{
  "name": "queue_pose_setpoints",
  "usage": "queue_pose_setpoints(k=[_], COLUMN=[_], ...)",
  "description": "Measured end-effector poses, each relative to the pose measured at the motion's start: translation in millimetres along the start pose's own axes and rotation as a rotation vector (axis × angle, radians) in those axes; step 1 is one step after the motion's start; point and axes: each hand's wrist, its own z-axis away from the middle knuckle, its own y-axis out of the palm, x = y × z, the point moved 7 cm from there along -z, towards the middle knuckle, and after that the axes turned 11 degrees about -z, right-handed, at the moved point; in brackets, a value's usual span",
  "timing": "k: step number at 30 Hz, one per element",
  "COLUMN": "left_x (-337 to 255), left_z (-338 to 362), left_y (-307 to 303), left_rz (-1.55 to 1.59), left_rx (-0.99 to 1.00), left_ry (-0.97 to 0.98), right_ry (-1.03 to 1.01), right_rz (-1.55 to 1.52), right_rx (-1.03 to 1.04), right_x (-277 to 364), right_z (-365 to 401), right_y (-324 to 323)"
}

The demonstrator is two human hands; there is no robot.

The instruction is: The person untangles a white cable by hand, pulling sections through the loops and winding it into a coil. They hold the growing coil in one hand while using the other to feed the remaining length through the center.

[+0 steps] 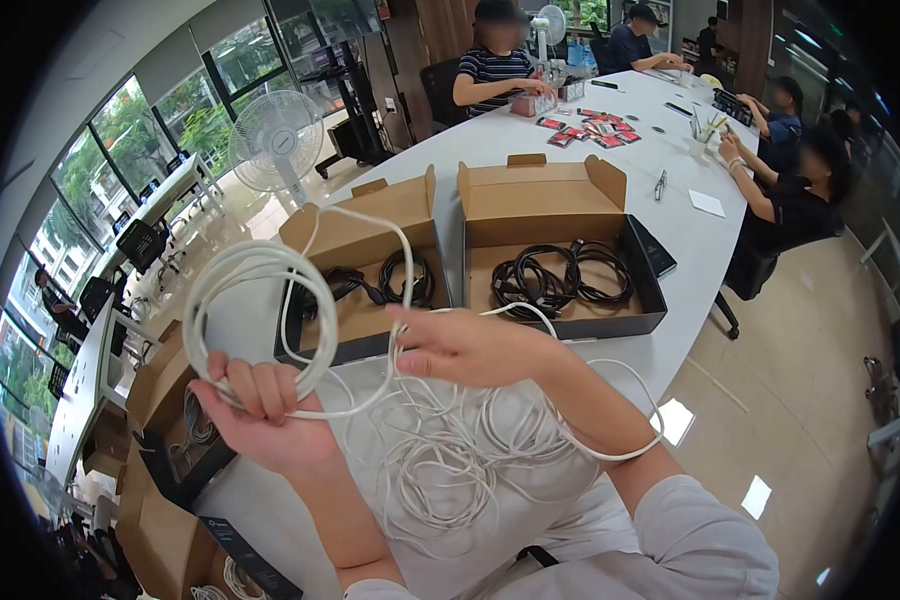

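Observation:
My left hand (260, 410) is closed around a coil of white cable (196, 310), which stands up in loops above the fist. To its right, my right hand (460, 345) pinches a strand of the same cable between fingertips and thumb. That strand arches over between the two hands. Another length passes around my right forearm. Below the hands, a loose tangle of white cable (440, 480) lies on the white table near my body.
Two open cardboard boxes, a left one (355, 350) and a right one (610, 322), hold black cables (560, 280). More open boxes (160, 480) with cables stand at lower left. Several people sit along the table (530, 190), near red packets (595, 128). A white fan (278, 140) stands behind.

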Motion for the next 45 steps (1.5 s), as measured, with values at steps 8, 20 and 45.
queue_pose_setpoints(k=[8,20,45], left_x=[42.9,91.0,65.3], left_z=[3.3,34.9,15.4], left_y=[-4.5,21.8,14.6], left_rz=[-0.026,-0.306,-1.1], left_rx=[-0.11,-0.015,0.102], left_ry=[-0.311,-0.667,-0.412], right_ry=[-0.134,-0.319,-0.488], right_rz=[-1.125,-0.845,0.142], right_rx=[-0.408,-0.73,-0.369], right_x=[-8.0,-10.4,58.1], right_z=[0.4,11.5,28.2], right_y=[-35.6,-63.1,-21.6])
